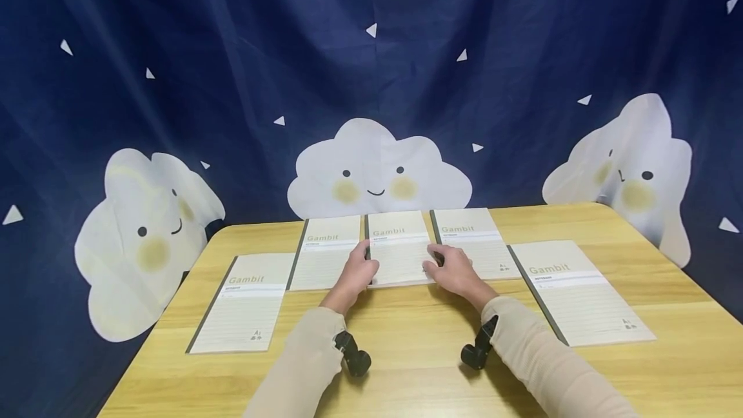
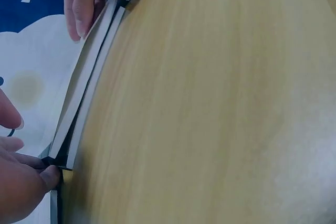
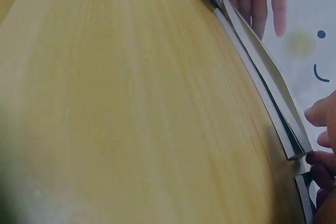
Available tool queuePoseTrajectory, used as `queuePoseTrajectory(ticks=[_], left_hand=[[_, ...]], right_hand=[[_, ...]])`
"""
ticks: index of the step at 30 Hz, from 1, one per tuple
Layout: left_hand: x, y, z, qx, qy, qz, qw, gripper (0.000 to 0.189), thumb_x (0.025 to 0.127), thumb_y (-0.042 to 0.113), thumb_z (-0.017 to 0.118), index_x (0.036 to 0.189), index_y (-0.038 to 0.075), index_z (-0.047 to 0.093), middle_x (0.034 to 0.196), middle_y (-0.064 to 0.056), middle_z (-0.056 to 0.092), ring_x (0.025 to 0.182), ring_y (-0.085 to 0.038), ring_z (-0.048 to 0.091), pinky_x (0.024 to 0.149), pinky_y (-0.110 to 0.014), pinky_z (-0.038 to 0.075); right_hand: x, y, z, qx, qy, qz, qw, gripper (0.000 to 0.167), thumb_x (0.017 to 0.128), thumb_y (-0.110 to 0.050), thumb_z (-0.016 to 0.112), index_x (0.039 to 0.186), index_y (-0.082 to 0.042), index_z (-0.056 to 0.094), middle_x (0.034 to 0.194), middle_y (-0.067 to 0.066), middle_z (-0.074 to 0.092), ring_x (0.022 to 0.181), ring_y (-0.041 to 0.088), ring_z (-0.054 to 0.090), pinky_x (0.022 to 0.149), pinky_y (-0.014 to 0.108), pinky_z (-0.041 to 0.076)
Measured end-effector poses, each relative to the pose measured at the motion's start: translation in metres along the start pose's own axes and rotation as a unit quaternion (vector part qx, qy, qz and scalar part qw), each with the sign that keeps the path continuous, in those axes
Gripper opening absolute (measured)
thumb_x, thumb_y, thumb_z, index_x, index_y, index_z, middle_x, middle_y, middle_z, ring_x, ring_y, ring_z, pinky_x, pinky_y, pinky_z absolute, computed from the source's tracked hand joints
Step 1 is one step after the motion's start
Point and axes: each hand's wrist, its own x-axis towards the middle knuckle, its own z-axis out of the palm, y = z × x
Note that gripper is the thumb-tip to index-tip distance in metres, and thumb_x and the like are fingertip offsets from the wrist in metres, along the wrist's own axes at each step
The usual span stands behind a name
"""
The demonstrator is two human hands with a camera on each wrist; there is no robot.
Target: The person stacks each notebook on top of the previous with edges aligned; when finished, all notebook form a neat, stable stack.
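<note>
Both hands are at the middle notebook [image 1: 400, 257], a cream book with "Gambit" on its cover and a dark spine. My left hand [image 1: 354, 274] grips its left, spine side; in the left wrist view the fingertips [image 2: 51, 177] pinch near the spine corner. My right hand [image 1: 458, 273] holds its right edge, the fingers partly hidden there. In the right wrist view two page edges [image 3: 268, 90] lie one above the other with a narrow dark gap, looking like two stacked notebooks.
Matching notebooks lie beside it: a left neighbour [image 1: 327, 257], a right neighbour [image 1: 473, 244], a far-left one [image 1: 244, 305] and a far-right one [image 1: 580, 295]. They rest on a wooden table [image 1: 406, 366]. Behind the table hangs a dark blue curtain [image 1: 325, 50] with clouds.
</note>
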Motion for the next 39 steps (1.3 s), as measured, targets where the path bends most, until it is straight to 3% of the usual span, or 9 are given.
queuePoseTrajectory(ticks=[5, 9, 11, 18, 23, 28, 34, 39], left_hand=[[0.0026, -0.0007, 0.0017, 0.015, 0.005, 0.0, 0.9999, 0.07, 0.081, 0.004, 0.043, 0.148, 0.002, 0.022, 0.152, -0.02, 0.026, 0.141, -0.035, 0.02, 0.114, -0.051, 0.02], [0.0046, -0.0013, 0.0023, 0.024, 0.007, -0.002, 0.9997, 0.068, 0.082, 0.004, 0.043, 0.148, 0.001, 0.023, 0.152, -0.02, 0.026, 0.141, -0.035, 0.02, 0.115, -0.05, 0.018], [0.005, -0.0016, 0.0018, 0.028, 0.006, 0.0, 0.9996, 0.067, 0.083, 0.003, 0.043, 0.147, 0.0, 0.024, 0.152, -0.021, 0.026, 0.141, -0.036, 0.02, 0.115, -0.051, 0.019], [0.0043, -0.002, -0.0005, 0.053, 0.005, 0.005, 0.9986, 0.063, 0.086, 0.005, 0.043, 0.146, -0.002, 0.026, 0.15, -0.022, 0.028, 0.14, -0.035, 0.022, 0.114, -0.049, 0.021], [0.0029, -0.0024, -0.0007, 0.058, 0.002, 0.006, 0.9983, 0.061, 0.087, 0.006, 0.043, 0.145, -0.004, 0.027, 0.15, -0.023, 0.028, 0.14, -0.036, 0.022, 0.114, -0.05, 0.022], [0.0029, -0.0028, -0.0016, 0.06, 0.002, 0.004, 0.9982, 0.06, 0.089, 0.009, 0.042, 0.145, -0.004, 0.027, 0.15, -0.023, 0.029, 0.14, -0.035, 0.023, 0.114, -0.049, 0.023], [0.0022, -0.0024, -0.0011, 0.057, 0.011, 0.0, 0.9983, 0.058, 0.09, 0.011, 0.043, 0.144, -0.005, 0.03, 0.148, -0.024, 0.031, 0.138, -0.035, 0.027, 0.113, -0.049, 0.025], [0.0028, -0.0029, 0.0003, 0.058, 0.015, 0.003, 0.9982, 0.057, 0.09, 0.012, 0.043, 0.143, -0.004, 0.031, 0.148, -0.023, 0.032, 0.138, -0.035, 0.027, 0.113, -0.049, 0.025]], right_hand=[[-0.0004, -0.0002, 0.0021, -0.005, 0.001, 0.023, 0.9997, 0.034, 0.087, -0.025, 0.06, 0.116, -0.007, 0.061, 0.094, 0.01, 0.062, 0.102, 0.027, 0.055, 0.095, 0.062, 0.032], [-0.0013, -0.0003, 0.0036, -0.007, -0.004, 0.031, 0.9995, 0.047, 0.087, -0.026, 0.06, 0.129, -0.005, 0.056, 0.117, 0.014, 0.062, 0.12, 0.035, 0.049, 0.099, 0.064, 0.027], [-0.0015, 0.0, 0.0043, -0.01, -0.001, 0.032, 0.9994, 0.049, 0.087, -0.026, 0.06, 0.131, -0.006, 0.055, 0.122, 0.015, 0.061, 0.122, 0.037, 0.046, 0.099, 0.063, 0.027], [-0.0016, -0.0003, 0.006, -0.019, 0.012, 0.022, 0.9995, 0.036, 0.086, -0.026, 0.061, 0.117, -0.009, 0.062, 0.091, 0.008, 0.063, 0.109, 0.032, 0.051, 0.092, 0.058, 0.031], [-0.0019, 0.0014, 0.0076, -0.023, 0.013, 0.021, 0.9994, 0.034, 0.085, -0.027, 0.062, 0.115, -0.01, 0.063, 0.09, 0.006, 0.062, 0.109, 0.033, 0.049, 0.091, 0.057, 0.031], [-0.0024, 0.0017, 0.0082, -0.023, 0.016, 0.023, 0.9993, 0.041, 0.084, -0.027, 0.064, 0.121, -0.008, 0.061, 0.102, 0.009, 0.064, 0.116, 0.036, 0.047, 0.094, 0.058, 0.03], [-0.0015, 0.0019, 0.009, -0.021, 0.015, 0.015, 0.9996, 0.02, 0.085, -0.025, 0.064, 0.096, -0.009, 0.06, 0.079, 0.006, 0.054, 0.1, 0.032, 0.047, 0.085, 0.052, 0.03], [-0.0027, 0.0018, 0.0083, -0.019, 0.02, 0.021, 0.9994, 0.035, 0.084, -0.025, 0.065, 0.114, -0.008, 0.063, 0.105, 0.01, 0.065, 0.111, 0.035, 0.048, 0.091, 0.055, 0.031]])
